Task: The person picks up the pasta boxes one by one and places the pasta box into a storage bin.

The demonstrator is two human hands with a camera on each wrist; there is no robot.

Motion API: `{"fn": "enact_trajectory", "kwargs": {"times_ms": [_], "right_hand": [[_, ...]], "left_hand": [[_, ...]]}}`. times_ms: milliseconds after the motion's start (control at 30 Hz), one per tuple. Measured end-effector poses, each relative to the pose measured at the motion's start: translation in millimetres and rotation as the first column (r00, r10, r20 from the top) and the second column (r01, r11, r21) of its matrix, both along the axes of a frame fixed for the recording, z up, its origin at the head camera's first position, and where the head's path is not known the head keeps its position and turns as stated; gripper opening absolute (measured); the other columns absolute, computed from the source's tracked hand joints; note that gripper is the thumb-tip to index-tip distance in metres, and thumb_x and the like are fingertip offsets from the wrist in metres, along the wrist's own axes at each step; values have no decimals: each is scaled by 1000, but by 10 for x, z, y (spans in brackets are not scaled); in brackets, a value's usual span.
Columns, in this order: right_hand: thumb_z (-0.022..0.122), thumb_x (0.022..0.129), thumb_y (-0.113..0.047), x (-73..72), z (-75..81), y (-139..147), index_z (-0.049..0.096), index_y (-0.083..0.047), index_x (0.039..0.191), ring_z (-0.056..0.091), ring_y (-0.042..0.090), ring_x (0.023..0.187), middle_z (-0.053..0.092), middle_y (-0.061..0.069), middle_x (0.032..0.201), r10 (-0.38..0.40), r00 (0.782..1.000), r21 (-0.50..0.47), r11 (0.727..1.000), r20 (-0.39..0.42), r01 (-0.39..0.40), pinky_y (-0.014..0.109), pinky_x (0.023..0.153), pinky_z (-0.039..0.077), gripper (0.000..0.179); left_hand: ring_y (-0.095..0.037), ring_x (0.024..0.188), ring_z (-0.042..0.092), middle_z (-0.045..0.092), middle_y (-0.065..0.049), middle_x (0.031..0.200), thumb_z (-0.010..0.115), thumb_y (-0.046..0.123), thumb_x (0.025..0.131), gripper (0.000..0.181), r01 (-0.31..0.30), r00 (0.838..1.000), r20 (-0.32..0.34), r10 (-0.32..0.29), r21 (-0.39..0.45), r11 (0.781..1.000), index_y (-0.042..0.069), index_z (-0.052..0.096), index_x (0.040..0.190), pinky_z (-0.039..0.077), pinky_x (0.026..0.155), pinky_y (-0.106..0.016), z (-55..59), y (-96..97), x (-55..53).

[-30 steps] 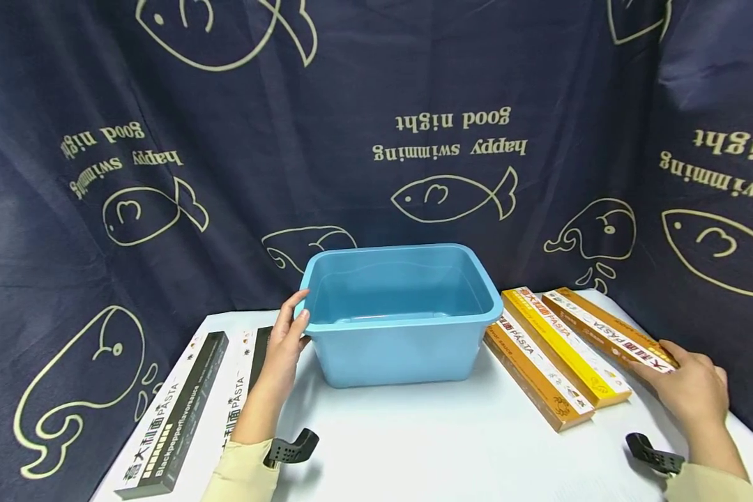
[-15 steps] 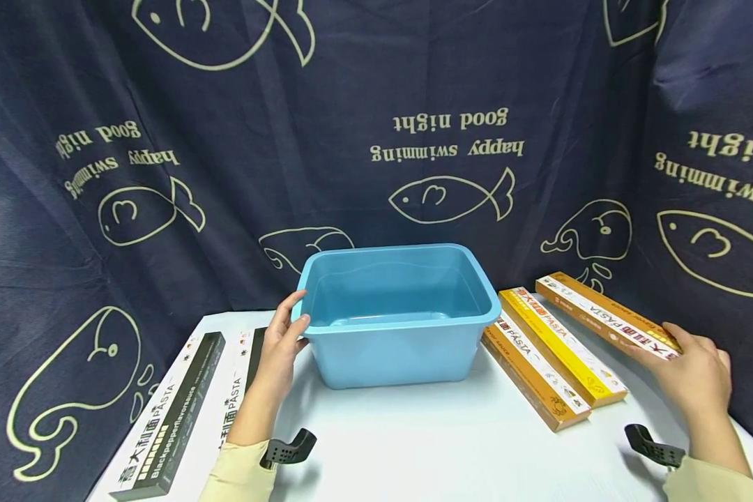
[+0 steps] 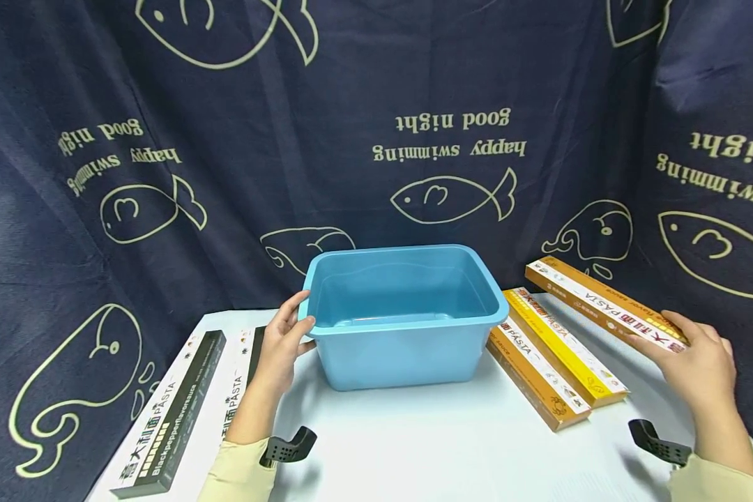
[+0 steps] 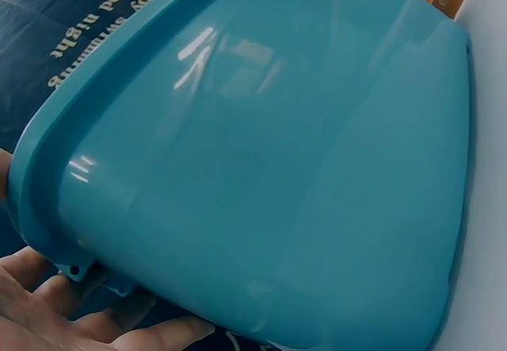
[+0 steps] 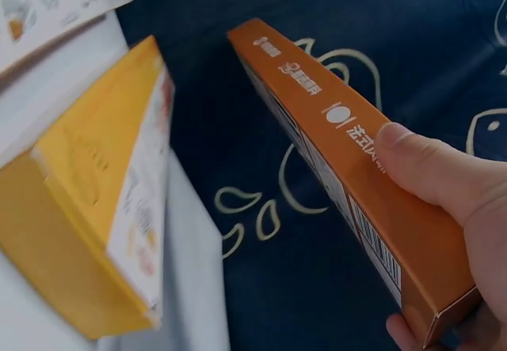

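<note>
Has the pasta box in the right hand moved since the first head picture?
Yes. Against the whale print on the cloth, the held pasta box has risen, its far end shifting left.

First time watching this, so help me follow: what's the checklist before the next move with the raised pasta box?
Right hand grips the raised brown pasta box near one end: ok.
Left hand holds the blue plastic bin by its rim: ok.
Bin upright, opening upward: ok.
Raised box over the bin: not ok, it is off to the right.
Bin floor along the near side: cannot tell, hidden.
</note>
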State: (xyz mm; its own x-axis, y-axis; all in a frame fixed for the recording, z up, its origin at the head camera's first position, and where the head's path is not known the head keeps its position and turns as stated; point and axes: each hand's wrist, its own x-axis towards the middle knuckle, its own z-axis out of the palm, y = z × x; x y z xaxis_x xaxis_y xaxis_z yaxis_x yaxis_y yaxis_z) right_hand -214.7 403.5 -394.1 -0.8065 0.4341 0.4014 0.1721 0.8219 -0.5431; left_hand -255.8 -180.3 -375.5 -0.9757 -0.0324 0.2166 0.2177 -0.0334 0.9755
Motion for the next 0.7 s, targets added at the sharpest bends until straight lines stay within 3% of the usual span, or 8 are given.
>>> {"fn": "enact_trajectory", "kwargs": {"times_ms": [133,400,500,600,700], "right_hand": [[80,83,-36,37,113,-74,44,1,146,37,53,115,43,39,136,17,999,-20,1000,-36,-18,51,77,28,81],[78,86,-34,57,376,-237,43,-5,149,35,53,121,42,36,139,70,995,-46,996,-73,-73,52,81,28,78],[78,85,-35,55,475,-277,46,-8,148,38,47,118,45,32,140,83,992,-52,995,-97,-89,45,83,28,76],[80,83,-38,53,549,-308,49,-14,147,44,15,108,50,20,139,94,988,-77,992,-124,-104,32,82,29,75],[82,81,-41,47,602,-338,53,-20,145,35,-9,94,54,-12,124,114,982,-109,985,-152,-131,23,77,28,74]], "left_hand": [[-36,138,47,46,-14,154,51,8,97,54,7,1000,4,-7,2,1000,17,43,150,45,101,-64,17,2,-7],[-32,135,48,46,-12,154,50,7,97,56,16,1000,19,-16,-1,1000,20,41,151,46,101,-61,25,-5,-2],[-35,138,45,44,-12,156,50,8,98,56,21,1000,19,-21,-4,1000,20,40,152,44,103,-63,24,-6,-1],[-38,142,42,42,-12,157,50,10,99,56,21,1000,16,-20,-7,1000,20,39,153,43,104,-64,25,-2,-2],[-37,143,41,38,-10,160,49,11,99,55,17,1000,12,-17,-15,1000,18,38,153,43,104,-63,19,2,-5]]}}
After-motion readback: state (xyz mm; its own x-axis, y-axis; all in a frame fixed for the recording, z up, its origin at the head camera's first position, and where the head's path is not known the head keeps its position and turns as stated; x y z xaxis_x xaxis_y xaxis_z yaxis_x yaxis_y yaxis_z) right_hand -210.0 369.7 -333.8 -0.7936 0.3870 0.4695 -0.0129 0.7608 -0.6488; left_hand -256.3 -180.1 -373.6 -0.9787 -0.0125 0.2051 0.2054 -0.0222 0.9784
